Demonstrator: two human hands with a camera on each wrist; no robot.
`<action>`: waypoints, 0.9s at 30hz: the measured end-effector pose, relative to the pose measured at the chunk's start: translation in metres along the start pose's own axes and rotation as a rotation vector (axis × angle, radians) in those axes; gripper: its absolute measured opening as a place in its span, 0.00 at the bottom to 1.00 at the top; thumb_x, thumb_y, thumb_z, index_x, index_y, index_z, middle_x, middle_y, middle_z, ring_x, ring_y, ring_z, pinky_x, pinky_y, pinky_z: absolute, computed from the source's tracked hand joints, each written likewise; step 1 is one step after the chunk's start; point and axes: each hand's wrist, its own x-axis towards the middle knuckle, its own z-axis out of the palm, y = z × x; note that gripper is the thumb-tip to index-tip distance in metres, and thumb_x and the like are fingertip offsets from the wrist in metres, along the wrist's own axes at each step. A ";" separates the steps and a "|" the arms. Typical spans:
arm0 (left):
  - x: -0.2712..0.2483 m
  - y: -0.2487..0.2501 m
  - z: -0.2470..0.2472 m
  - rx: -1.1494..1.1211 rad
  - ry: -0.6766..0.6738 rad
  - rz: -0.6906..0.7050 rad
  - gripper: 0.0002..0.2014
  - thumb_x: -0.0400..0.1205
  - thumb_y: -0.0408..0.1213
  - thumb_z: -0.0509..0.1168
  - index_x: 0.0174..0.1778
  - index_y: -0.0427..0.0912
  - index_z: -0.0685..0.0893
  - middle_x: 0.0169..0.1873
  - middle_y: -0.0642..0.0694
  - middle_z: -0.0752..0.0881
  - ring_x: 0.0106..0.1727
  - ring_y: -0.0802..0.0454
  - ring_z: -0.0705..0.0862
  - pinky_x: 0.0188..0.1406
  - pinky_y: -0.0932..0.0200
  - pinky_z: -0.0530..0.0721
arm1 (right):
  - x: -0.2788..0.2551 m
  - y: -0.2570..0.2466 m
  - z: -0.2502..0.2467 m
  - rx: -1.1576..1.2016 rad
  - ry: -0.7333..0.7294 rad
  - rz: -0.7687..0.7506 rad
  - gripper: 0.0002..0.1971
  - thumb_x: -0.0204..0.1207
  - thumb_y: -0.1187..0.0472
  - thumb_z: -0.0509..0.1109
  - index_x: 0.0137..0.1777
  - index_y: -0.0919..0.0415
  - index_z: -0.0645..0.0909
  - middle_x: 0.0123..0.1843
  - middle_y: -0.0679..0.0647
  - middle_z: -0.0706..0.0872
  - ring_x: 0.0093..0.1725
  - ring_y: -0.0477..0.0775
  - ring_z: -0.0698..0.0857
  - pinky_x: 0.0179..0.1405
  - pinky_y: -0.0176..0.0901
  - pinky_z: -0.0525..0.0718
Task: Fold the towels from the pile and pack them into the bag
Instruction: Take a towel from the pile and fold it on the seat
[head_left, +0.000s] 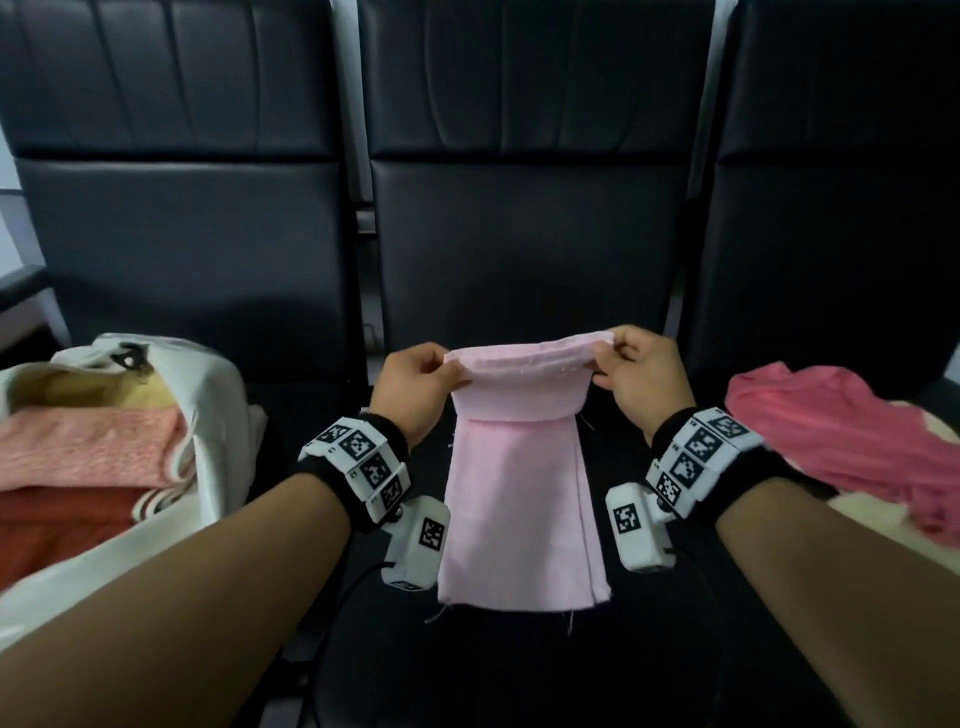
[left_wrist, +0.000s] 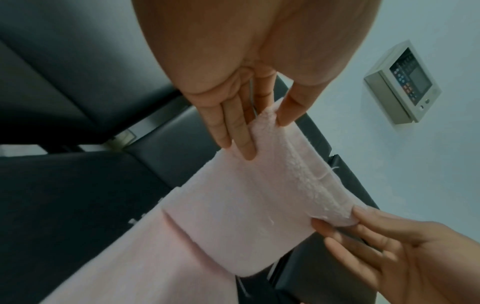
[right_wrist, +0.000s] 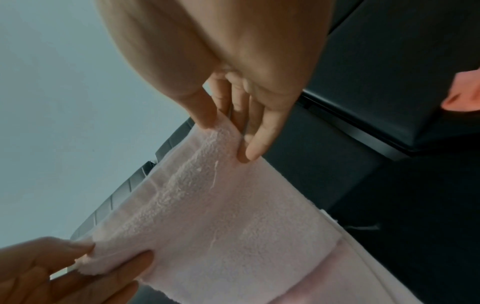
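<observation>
Beside the held pale pink towel (head_left: 519, 493): bag (head_left: 218, 415) left, pile (head_left: 841, 441) right

A pale pink towel (head_left: 522, 499), folded into a long narrow strip, lies lengthwise on the black seat, its far end lifted and doubled back. At left a white bag (head_left: 218, 415) sits open with folded pink and red towels (head_left: 88, 457) inside. At right lies a rumpled pile (head_left: 831, 436) of deeper pink towels.
</observation>
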 end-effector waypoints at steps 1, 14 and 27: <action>-0.010 -0.006 0.001 0.018 -0.006 -0.014 0.07 0.72 0.43 0.72 0.34 0.43 0.86 0.40 0.32 0.90 0.47 0.35 0.90 0.60 0.31 0.87 | -0.013 0.006 0.000 0.002 -0.007 0.020 0.06 0.76 0.52 0.68 0.45 0.45 0.86 0.43 0.51 0.92 0.50 0.57 0.91 0.54 0.66 0.90; -0.098 -0.066 0.001 0.266 -0.095 -0.148 0.09 0.80 0.34 0.70 0.34 0.48 0.85 0.49 0.54 0.92 0.54 0.53 0.89 0.50 0.58 0.83 | -0.139 0.054 0.008 -0.174 -0.089 0.169 0.10 0.79 0.65 0.71 0.40 0.49 0.88 0.38 0.48 0.91 0.44 0.56 0.91 0.52 0.61 0.91; -0.140 -0.092 0.004 0.481 -0.164 -0.234 0.05 0.78 0.34 0.70 0.41 0.48 0.90 0.38 0.51 0.89 0.36 0.61 0.84 0.26 0.73 0.73 | -0.184 0.065 0.013 -0.308 -0.118 0.321 0.09 0.83 0.59 0.70 0.45 0.61 0.90 0.39 0.53 0.89 0.43 0.53 0.86 0.42 0.37 0.75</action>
